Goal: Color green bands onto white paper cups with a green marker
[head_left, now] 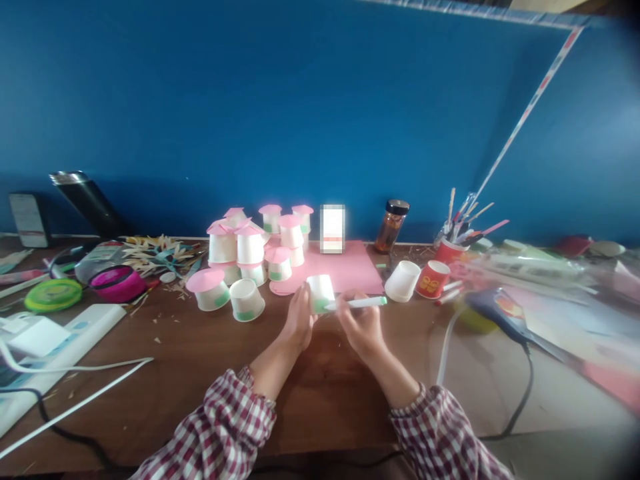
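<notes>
My left hand (301,315) is closed around a white paper cup (321,288) with a green patch low on its side. Between the fingers of my right hand (361,323) is a white marker with a green end (367,302), its tip at the cup's green patch. Left of my hands stands another open paper cup with green on it (247,300). Beside that, a cup topped with a pink paper cone (207,289) sits on the table. Behind are several more pink-topped cups (249,245), some stacked. Pink paper (345,267) lies beyond my hands.
A plain white cup (403,281) and a red cup (433,279) stand to the right, near a bottle (393,227). Farther right are a tool holder (450,251) and a glue gun (500,313) with a cord. A power strip (80,340) lies left. A phone (333,229) stands at the wall.
</notes>
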A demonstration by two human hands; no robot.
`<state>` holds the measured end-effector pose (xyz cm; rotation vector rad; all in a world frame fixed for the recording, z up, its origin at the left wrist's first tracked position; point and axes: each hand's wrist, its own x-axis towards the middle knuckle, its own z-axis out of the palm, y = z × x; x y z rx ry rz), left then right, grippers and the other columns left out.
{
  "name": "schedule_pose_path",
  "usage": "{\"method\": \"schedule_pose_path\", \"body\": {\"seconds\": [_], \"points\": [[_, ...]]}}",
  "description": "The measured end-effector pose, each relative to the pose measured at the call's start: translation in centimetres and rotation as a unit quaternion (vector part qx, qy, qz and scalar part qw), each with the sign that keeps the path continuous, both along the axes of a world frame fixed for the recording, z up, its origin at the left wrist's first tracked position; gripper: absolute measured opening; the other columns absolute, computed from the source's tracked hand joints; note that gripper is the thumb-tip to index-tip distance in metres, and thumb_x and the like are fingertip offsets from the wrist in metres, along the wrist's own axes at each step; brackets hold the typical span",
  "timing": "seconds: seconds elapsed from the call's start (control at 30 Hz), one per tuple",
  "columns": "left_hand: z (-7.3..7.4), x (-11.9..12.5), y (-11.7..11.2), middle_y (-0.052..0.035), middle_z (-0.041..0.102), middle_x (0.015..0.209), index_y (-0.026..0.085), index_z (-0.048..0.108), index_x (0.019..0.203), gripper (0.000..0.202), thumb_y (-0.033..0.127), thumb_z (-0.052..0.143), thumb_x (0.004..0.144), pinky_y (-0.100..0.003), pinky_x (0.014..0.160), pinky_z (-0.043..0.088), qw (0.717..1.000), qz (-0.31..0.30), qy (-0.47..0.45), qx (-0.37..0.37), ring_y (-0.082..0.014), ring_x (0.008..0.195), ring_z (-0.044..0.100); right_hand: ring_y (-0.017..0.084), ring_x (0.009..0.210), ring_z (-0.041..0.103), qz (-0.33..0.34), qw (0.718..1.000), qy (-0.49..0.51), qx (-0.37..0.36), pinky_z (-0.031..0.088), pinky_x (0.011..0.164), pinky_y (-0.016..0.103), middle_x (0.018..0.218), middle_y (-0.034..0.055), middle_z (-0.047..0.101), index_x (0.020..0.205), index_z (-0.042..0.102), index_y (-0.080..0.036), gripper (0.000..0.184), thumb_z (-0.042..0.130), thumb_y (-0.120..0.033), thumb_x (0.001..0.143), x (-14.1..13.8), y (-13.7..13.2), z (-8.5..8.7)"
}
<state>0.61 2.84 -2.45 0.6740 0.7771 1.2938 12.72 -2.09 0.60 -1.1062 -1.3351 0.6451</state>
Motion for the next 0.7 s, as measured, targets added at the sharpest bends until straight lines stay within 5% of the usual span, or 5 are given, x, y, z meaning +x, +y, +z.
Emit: {"method": "schedule_pose_path", "body": {"seconds": [0.23, 0.53, 0.7], "points": [[1.3, 0.1, -0.5, -0.0114, 0.066, 0.099, 0.015, 0.058, 0.101, 0.046, 0.055, 0.056, 0.078, -0.039, 0.084, 0.047, 0.999, -0.035, -0.037, -0.015, -0.0258, 0.097, 0.060, 0.010, 0.053, 0.049, -0.046, 0.996, 0.065, 0.036, 0.041, 0.049, 0.022, 0.063, -0.0009, 0.058, 0.081, 0.057, -0.017, 0.017, 0.056, -0.033, 0.086, 0.1, 0.1, 0.6], [1.7, 0.3, -0.7, -0.0030, 0.064, 0.085, 0.020, 0.061, 0.097, 0.046, 0.060, 0.059, 0.074, -0.031, 0.076, 0.046, 0.998, -0.060, -0.010, -0.033, -0.0194, 0.086, 0.061, 0.011, 0.053, 0.049, -0.074, 0.997, 0.027, 0.027, 0.042, 0.049, 0.022, 0.064, -0.0013, 0.056, 0.084, 0.058, -0.017, 0.013, 0.057, -0.030, 0.083, 0.5, 0.0, 1.1], [1.7, 0.2, -0.8, -0.0061, 0.066, 0.094, 0.019, 0.062, 0.095, 0.043, 0.056, 0.063, 0.074, -0.030, 0.080, 0.045, 0.997, -0.063, -0.017, -0.040, -0.0200, 0.092, 0.059, 0.009, 0.048, 0.045, -0.084, 0.995, -0.056, 0.027, 0.038, 0.046, 0.021, 0.057, -0.0032, 0.051, 0.076, 0.056, -0.018, 0.015, 0.052, -0.028, 0.086, 1.0, -0.1, 1.0]]}}
